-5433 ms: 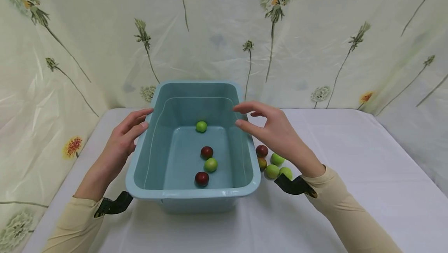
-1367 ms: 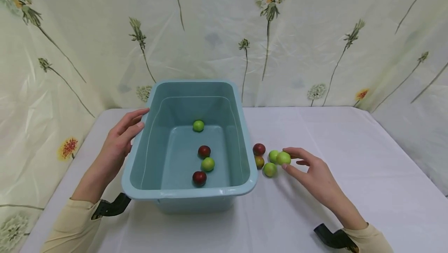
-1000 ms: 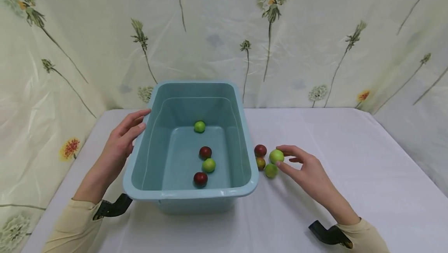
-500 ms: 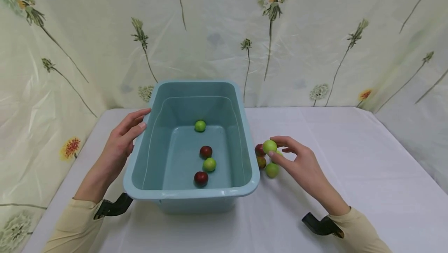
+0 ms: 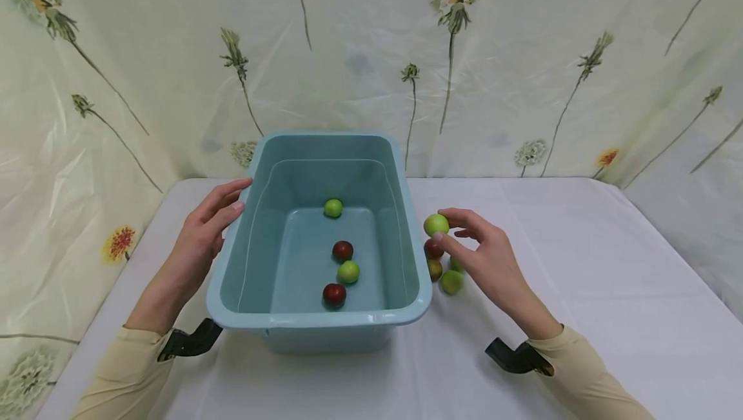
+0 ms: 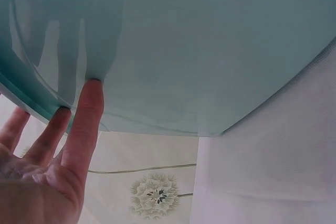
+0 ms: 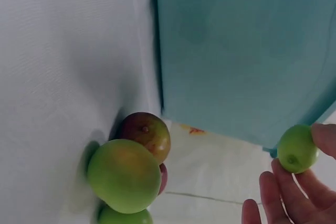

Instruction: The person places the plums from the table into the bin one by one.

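White cloth covers the table (image 5: 580, 265), dandelion-print sheeting behind. Right hand (image 5: 484, 259) pinches a small, smooth green fruit (image 5: 436, 224) just off the blue tub's (image 5: 325, 323) right rim, above the loose fruit pile (image 5: 444, 271). Only the left wrist view shows the left hand's (image 5: 200, 239) straight fingers (image 6: 86, 119) pressed flat on the tub wall.

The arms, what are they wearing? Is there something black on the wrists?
Both arms wear long, cream-beige sleeves that reach the wrists. A black bracket sticks out beside each wrist, one on the left and one on the right. The left hand and right hand are bare.
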`<action>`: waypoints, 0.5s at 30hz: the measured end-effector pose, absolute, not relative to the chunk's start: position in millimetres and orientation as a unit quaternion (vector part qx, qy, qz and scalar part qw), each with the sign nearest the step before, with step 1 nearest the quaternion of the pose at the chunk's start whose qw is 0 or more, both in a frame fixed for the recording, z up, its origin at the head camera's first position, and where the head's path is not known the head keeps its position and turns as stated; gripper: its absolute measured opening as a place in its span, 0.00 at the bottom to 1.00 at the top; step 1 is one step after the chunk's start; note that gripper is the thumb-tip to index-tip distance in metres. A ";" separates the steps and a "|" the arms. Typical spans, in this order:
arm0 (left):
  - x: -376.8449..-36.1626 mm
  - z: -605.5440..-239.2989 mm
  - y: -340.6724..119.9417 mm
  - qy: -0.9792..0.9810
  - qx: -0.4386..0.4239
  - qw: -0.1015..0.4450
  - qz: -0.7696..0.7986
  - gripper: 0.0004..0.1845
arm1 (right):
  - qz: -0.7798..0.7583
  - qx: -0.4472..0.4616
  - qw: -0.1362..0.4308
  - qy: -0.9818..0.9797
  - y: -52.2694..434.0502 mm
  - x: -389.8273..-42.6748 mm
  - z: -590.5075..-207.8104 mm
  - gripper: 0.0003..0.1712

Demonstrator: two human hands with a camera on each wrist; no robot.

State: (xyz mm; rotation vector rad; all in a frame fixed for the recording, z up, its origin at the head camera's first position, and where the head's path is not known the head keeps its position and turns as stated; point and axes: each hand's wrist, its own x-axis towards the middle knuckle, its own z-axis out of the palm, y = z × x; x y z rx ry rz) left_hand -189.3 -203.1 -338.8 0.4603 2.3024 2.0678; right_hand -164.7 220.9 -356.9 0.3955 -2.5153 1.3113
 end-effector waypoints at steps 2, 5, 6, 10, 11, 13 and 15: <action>-189.5 -338.1 -202.6 0.736 0.148 0.007 0.660 0.24 | 0.461 0.133 0.137 -0.867 219.5 -165.2 -355.3 0.20; -189.6 -337.6 -202.1 0.739 0.147 0.008 0.658 0.24 | 0.466 0.134 0.141 -0.863 218.1 -166.4 -354.1 0.21; -189.6 -337.7 -202.0 0.739 0.146 0.009 0.657 0.24 | 0.467 0.136 0.146 -0.861 217.5 -166.9 -353.6 0.21; -189.9 -338.2 -202.0 0.741 0.145 0.009 0.655 0.24 | 0.475 0.144 0.167 -0.852 214.9 -170.5 -349.8 0.21; -190.0 -338.4 -202.1 0.742 0.144 0.009 0.655 0.24 | 0.478 0.147 0.173 -0.849 213.8 -171.3 -348.0 0.21; -190.1 -338.8 -202.5 0.742 0.144 0.009 0.654 0.24 | 0.481 0.149 0.181 -0.845 210.9 -172.1 -343.0 0.21; -190.1 -339.2 -202.9 0.743 0.144 0.009 0.654 0.24 | 0.481 0.152 0.188 -0.843 206.0 -170.1 -335.5 0.20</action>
